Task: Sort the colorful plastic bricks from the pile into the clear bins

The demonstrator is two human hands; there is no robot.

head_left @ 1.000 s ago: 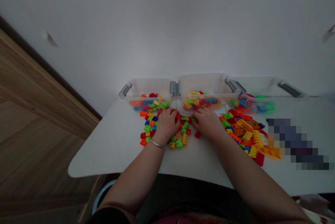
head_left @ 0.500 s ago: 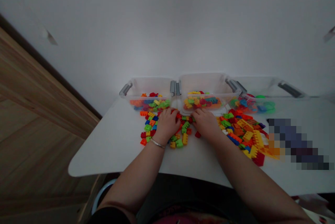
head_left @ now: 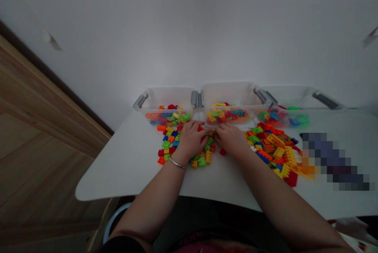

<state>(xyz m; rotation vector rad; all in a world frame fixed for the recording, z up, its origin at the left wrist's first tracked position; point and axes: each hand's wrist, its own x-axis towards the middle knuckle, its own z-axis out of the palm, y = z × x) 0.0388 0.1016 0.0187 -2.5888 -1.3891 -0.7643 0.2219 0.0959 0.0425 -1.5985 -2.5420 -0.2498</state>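
My left hand (head_left: 190, 140), with a thin bracelet at the wrist, rests on a scatter of small coloured plastic bricks (head_left: 203, 154) on the white table (head_left: 130, 166). Its fingers curl to the right. My right hand (head_left: 232, 139) lies just beside it with its fingers bent to the left. The fingertips of both hands meet over a few small bricks (head_left: 211, 136) in front of the middle clear bin (head_left: 230, 99). What they pinch is too small to make out.
Three clear bins with grey handles stand along the wall: the left bin (head_left: 165, 101), the middle one and a right bin (head_left: 295, 101), each holding bricks. A larger heap of bricks (head_left: 277, 150) lies to the right. A blurred patch (head_left: 333, 158) covers the table's right side.
Both hands have drawn together towards the middle. My right hand slid a little left and my left hand's fingers reached right until the fingertips met.
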